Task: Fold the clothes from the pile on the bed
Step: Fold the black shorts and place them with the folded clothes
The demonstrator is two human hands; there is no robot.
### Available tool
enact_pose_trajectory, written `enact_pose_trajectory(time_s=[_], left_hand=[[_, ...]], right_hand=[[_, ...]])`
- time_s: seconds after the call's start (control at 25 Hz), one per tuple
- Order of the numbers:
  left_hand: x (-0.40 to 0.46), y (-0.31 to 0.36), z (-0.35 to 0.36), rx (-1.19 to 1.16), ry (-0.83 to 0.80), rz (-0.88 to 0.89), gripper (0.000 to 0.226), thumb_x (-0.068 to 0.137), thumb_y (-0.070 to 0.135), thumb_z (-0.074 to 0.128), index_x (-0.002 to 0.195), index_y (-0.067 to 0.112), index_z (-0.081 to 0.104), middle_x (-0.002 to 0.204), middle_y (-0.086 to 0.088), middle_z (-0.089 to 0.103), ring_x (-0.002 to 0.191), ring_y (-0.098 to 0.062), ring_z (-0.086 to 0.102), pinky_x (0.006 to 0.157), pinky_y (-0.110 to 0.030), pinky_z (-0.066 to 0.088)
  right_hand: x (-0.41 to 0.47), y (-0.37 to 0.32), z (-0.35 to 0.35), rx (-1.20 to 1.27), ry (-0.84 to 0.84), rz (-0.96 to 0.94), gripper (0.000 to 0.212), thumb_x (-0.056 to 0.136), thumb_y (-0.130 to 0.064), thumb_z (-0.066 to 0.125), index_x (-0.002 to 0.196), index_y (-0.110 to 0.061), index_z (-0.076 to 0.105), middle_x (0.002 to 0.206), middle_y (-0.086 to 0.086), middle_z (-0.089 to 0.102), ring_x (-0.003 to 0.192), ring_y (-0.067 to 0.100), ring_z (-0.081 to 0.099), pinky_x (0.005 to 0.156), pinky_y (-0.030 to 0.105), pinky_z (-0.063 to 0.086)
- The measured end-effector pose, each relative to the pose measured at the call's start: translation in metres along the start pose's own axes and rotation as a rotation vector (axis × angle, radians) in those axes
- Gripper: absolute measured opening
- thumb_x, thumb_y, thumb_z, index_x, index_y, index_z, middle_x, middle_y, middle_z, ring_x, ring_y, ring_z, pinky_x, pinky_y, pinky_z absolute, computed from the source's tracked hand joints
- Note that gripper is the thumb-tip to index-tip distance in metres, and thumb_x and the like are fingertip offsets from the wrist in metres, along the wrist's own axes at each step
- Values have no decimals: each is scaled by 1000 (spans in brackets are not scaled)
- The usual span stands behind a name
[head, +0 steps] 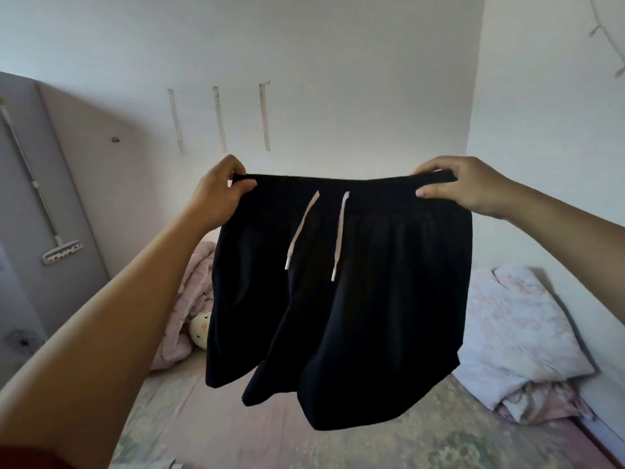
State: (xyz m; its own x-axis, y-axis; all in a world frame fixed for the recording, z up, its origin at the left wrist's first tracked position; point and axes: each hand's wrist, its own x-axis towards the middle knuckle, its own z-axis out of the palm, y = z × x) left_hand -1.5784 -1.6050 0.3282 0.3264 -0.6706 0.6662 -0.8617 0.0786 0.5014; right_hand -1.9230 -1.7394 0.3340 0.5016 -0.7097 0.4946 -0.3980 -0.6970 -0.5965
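With the left hand (221, 187) and right hand (453, 186) each pinching a waistband corner, the shorts (341, 292) hang above the bed (209, 431); keep the waistband taut and level, then lower them flat.

No text, label, brand, number or sign can be read anywhere in the frame.
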Motion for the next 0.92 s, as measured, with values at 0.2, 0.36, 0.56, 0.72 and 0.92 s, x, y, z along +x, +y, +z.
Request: enact_pose_trajectory(time_s=[0.2,0.36,0.56,0.72,0.92], left_hand=[[1,8,6,-98,73,63,7,94,15,51,95,18,44,76,11,45,69,-4,42,62,-8,34],[5,2,4,-60,74,99,9,94,11,47,92,19,44,81,2,50,76,-15,44,69,-25,36],[-5,-16,11,-61,56,19,10,94,10,48,90,18,43,80,2,47,78,-19,44,73,-32,36],[-39,-22,34,-69,-46,-73,12,94,13,52,102,14,44,88,0,49,84,-19,47,74,-28,36],[-125,-35,61,-154,-427,-241,53,88,10,64,133,16,36,92,4,56,76,-5,56,59,-3,42]], right_hand=[[8,-4,15,-122,83,-50,17,89,-25,63,104,-19,57,107,-4,58,99,14,52,78,19,37],[15,2,18,-134,115,-32,24,94,-25,57,114,-12,59,109,-3,57,100,11,49,86,23,33],[12,11,20,-126,68,-5,19,95,-28,54,107,-14,60,103,0,60,96,16,52,82,25,34],[-16,28,32,-108,-46,39,19,90,-29,60,105,-17,59,104,-1,58,96,13,51,76,20,36],[-88,70,65,-172,-460,251,40,77,-21,76,113,-19,60,109,-1,61,99,16,57,80,27,45]])
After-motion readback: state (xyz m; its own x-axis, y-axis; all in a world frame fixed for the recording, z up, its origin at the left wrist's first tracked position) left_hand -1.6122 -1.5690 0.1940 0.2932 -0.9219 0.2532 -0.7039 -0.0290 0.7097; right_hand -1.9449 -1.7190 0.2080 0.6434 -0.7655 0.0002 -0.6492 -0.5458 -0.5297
